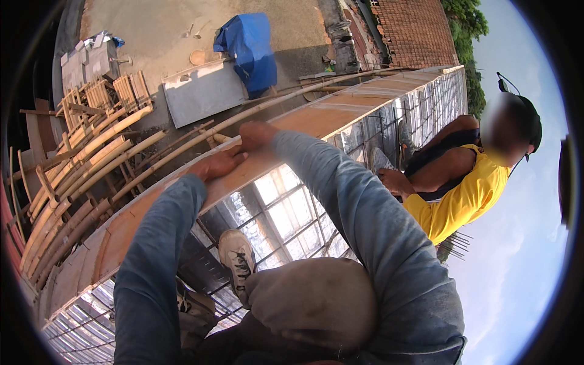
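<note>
Both arms, in blue-grey sleeves, reach forward to the far edge of a brown plywood board [340,115] that runs along the side of a raised deck. My left hand [218,164] lies at this edge with its fingers bent and pressed together, pointing at the other hand. Close beside it, my right hand [257,135] is curled like a fist over the same edge. Whatever the fingers hold is hidden. Just past the hands, a short light piece of bamboo [220,139] shows next to a long bamboo pole [292,96].
Steel bar mesh [286,207] covers shiny sheeting under my shoe [237,255]. A person in a yellow shirt [474,194] crouches at the right. Below the edge are bamboo scaffolding [91,176], a blue tarp [249,52], a grey panel [204,91] and stacked blocks [88,64].
</note>
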`<control>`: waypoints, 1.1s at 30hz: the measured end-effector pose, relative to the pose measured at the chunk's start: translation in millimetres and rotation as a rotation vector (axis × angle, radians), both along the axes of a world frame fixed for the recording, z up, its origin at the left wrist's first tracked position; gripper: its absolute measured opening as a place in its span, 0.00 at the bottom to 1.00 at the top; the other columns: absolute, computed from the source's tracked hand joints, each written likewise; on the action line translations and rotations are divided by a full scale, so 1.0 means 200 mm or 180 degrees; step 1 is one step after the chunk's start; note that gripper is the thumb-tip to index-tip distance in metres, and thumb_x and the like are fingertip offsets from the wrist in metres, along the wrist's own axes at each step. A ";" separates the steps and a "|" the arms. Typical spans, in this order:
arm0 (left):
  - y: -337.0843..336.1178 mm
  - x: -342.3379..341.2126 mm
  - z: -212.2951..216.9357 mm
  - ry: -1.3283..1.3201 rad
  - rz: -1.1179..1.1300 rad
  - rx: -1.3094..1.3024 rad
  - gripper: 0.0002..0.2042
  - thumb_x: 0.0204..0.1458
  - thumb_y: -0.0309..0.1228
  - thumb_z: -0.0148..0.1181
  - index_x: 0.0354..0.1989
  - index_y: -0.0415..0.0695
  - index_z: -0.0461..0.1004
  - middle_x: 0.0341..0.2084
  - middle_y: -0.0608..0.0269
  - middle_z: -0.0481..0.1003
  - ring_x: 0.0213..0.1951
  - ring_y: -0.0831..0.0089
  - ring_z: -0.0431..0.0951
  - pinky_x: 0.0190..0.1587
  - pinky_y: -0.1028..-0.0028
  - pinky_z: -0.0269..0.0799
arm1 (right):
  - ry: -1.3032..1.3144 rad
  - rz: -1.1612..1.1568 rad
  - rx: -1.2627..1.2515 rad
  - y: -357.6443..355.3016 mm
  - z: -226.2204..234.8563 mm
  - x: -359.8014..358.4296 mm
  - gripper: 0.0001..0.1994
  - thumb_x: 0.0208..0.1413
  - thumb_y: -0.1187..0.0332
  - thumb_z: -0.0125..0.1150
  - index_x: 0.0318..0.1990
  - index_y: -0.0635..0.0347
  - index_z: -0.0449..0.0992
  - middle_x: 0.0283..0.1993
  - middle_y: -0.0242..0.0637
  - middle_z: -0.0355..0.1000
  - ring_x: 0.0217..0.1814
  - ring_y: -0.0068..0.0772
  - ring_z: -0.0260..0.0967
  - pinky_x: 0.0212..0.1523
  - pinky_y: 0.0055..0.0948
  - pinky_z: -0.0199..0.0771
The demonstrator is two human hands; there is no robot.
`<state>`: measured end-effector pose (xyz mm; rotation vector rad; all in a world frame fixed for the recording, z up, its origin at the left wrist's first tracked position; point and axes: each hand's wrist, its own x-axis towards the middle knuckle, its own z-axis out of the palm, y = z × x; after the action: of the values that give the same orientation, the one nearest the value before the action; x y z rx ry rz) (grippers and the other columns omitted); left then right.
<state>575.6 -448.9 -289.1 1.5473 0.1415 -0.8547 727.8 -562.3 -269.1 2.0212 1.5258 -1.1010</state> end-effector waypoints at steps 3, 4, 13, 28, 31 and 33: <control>-0.05 0.04 -0.03 -0.0146 -0.0134 0.0154 0.33 0.73 0.55 0.38 0.78 0.48 0.57 0.75 0.49 0.61 0.76 0.54 0.59 0.78 0.60 0.51 | 0.0013 0.0947 -0.0143 -0.09 -0.07 0.07 0.13 0.61 0.62 0.58 0.39 0.58 0.87 0.41 0.48 0.83 0.46 0.49 0.83 0.50 0.43 0.81; -0.04 0.03 -0.04 -0.0116 -0.0129 0.0219 0.32 0.73 0.55 0.38 0.78 0.48 0.57 0.75 0.49 0.61 0.76 0.54 0.60 0.78 0.60 0.51 | 0.0085 0.1397 -0.0397 -0.03 -0.11 0.08 0.16 0.60 0.58 0.60 0.43 0.59 0.87 0.47 0.49 0.83 0.50 0.51 0.82 0.52 0.44 0.81; -0.02 0.01 -0.09 -0.0192 -0.0012 0.0092 0.32 0.74 0.54 0.37 0.77 0.46 0.58 0.74 0.48 0.63 0.75 0.54 0.61 0.77 0.59 0.52 | 0.0049 0.1579 -0.0066 -0.08 -0.21 0.14 0.13 0.60 0.59 0.60 0.38 0.54 0.89 0.41 0.44 0.84 0.45 0.49 0.83 0.47 0.44 0.80; -0.06 -0.03 -0.11 -0.0369 0.0221 0.0264 0.30 0.72 0.53 0.41 0.74 0.46 0.66 0.73 0.48 0.65 0.73 0.50 0.64 0.76 0.57 0.55 | 0.0387 0.0561 0.0128 -0.09 -0.32 0.20 0.10 0.52 0.67 0.62 0.33 0.59 0.88 0.38 0.53 0.82 0.42 0.56 0.81 0.46 0.48 0.81; -0.04 -0.02 -0.04 -0.0329 0.0159 0.0269 0.30 0.72 0.51 0.39 0.73 0.45 0.67 0.72 0.48 0.66 0.73 0.50 0.64 0.76 0.57 0.56 | 0.0440 0.0947 0.0220 -0.06 -0.27 0.17 0.08 0.51 0.68 0.62 0.30 0.60 0.87 0.36 0.52 0.82 0.40 0.59 0.80 0.45 0.50 0.80; -0.04 -0.03 -0.01 -0.0275 0.0131 0.0274 0.29 0.73 0.50 0.38 0.72 0.44 0.67 0.72 0.48 0.66 0.73 0.50 0.65 0.76 0.56 0.56 | 0.0582 0.0922 0.0229 0.00 -0.19 0.14 0.08 0.51 0.69 0.62 0.29 0.61 0.86 0.35 0.53 0.81 0.40 0.60 0.80 0.43 0.50 0.80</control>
<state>570.0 -456.1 -290.5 1.6538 0.1485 -0.7563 756.0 -562.6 -307.4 1.7092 1.9038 -1.1503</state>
